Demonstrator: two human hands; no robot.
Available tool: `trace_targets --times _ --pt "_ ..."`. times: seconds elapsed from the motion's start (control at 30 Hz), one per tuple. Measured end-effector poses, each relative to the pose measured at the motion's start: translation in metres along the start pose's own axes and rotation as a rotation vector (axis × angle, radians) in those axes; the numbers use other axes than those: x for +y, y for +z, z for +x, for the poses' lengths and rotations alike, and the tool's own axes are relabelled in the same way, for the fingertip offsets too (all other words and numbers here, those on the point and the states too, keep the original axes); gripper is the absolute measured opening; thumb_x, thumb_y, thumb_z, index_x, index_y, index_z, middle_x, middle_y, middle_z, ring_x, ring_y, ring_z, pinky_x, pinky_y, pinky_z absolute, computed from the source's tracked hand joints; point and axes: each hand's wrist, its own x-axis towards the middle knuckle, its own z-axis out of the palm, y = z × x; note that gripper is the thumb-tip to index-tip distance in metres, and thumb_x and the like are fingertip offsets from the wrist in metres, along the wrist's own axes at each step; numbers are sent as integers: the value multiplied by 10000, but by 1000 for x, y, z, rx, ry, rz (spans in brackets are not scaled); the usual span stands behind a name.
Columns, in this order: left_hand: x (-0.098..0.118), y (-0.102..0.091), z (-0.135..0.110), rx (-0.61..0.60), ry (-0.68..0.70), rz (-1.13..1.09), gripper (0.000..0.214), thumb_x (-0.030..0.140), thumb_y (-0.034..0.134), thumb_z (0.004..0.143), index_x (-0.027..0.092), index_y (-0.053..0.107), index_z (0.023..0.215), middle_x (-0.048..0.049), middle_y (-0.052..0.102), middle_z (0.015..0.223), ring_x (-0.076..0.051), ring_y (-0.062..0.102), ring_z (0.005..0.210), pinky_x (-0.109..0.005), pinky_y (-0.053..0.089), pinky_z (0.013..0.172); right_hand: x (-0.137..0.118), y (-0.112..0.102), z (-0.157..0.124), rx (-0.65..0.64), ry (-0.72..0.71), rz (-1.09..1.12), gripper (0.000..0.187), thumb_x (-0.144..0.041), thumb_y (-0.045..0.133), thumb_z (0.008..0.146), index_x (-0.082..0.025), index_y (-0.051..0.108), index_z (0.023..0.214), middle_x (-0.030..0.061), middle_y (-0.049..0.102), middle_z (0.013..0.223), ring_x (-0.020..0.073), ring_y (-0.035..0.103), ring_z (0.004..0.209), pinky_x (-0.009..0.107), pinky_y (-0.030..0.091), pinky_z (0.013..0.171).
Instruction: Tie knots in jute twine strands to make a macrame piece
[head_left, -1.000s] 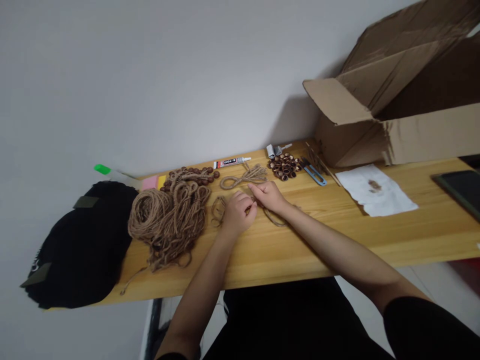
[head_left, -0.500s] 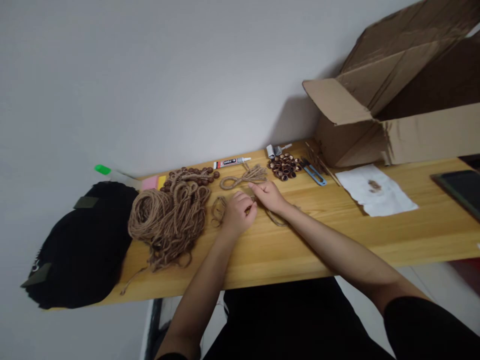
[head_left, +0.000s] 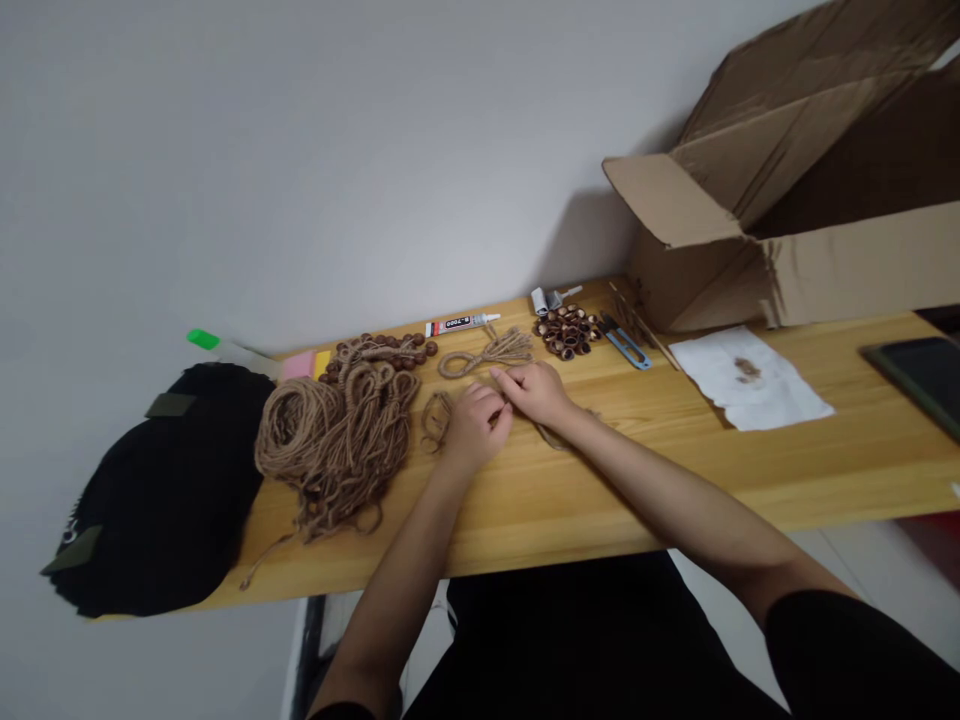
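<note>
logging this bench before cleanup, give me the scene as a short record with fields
hands: left hand and right hand close together, fingers curled; what they pinch is mostly hidden
beside hands: small cord bundle on the left, strand by the right wrist
just beyond: looped cord with frayed ends
back edge: glue tube
left end: rope pile, black fabric item
right side: blue-handled snips, stained white paper, open cardboard box

Dim light here: the wall (head_left: 420, 240) brightens near the middle, the box (head_left: 697, 275) casts a soft shadow (head_left: 585, 240) leftward, detail blurs around my right hand (head_left: 534, 393).
</note>
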Motion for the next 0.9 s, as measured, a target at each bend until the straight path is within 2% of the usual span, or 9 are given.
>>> trace_targets --times 0.3,0.57,0.9 --pt "0 -1 1 -24 -10 -23 243 135 461 790 191 453 554 -26 549 617 -162 478 671 -316 420 646 -2 -2 -1 -101 -36 -81 554 -510 342 881 -167 636 560 53 637 588 127 489 540 254 218 531" --pt "-1 0 1 -28 -20 -14 248 143 467 789 192 444 546 -13 516 585 -154 473 640 -309 411 623 0 -1 -1 -97 -40 -124 567 -496 308 904 -174 670 611 71 677 650 151 549 597 263 237 547" --pt "-1 0 0 -14 -10 -6 255 138 482 790 192 431 547 -1 494 565 -147 450 617 -293 398 599 1 0 0 -92 1 -166 594 -546 290 893 -188 680 624 76 682 663 166 551 607 265 213 536"
